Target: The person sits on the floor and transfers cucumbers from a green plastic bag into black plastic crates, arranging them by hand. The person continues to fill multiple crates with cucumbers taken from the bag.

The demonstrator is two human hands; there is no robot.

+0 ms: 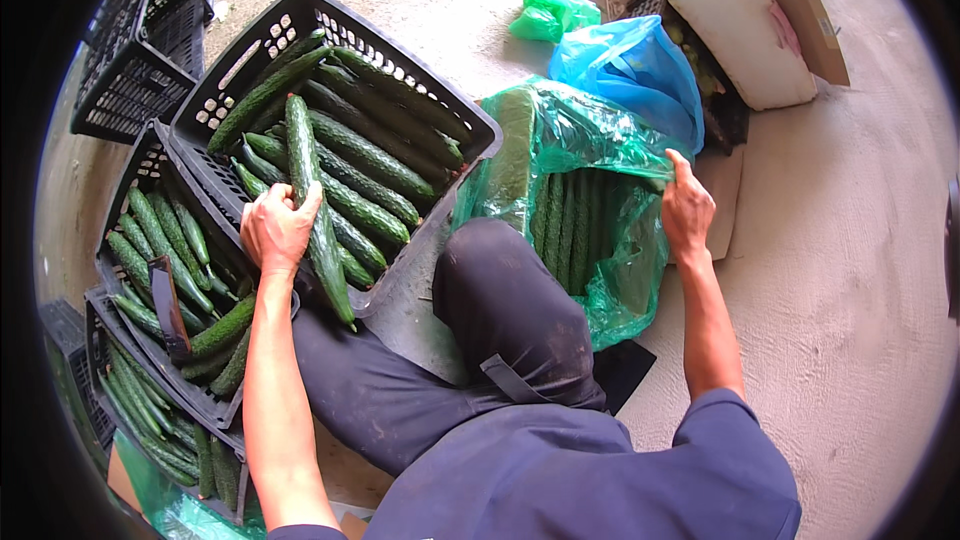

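Observation:
My left hand (279,229) grips a long cucumber (304,157) by its middle, above the near-left side of a black plastic crate (480,136) that holds many cucumbers. Its lower end reaches over the crate's edge, by my leg. On the right, my right hand (686,199) pinches the edge of a green plastic liner bag (607,136) at the far-right side of a box. Through the liner's opening, cucumbers (568,229) lie side by side in the box. The fingertips of my right hand are partly turned from view.
More black crates of cucumbers (161,240) stand at the left, one with a dark strip (169,304) across it. Stacked crates (139,52) are at the upper left. Beyond the box lie a blue plastic bag (637,71), a green bag (551,7) and a white foam block (731,22).

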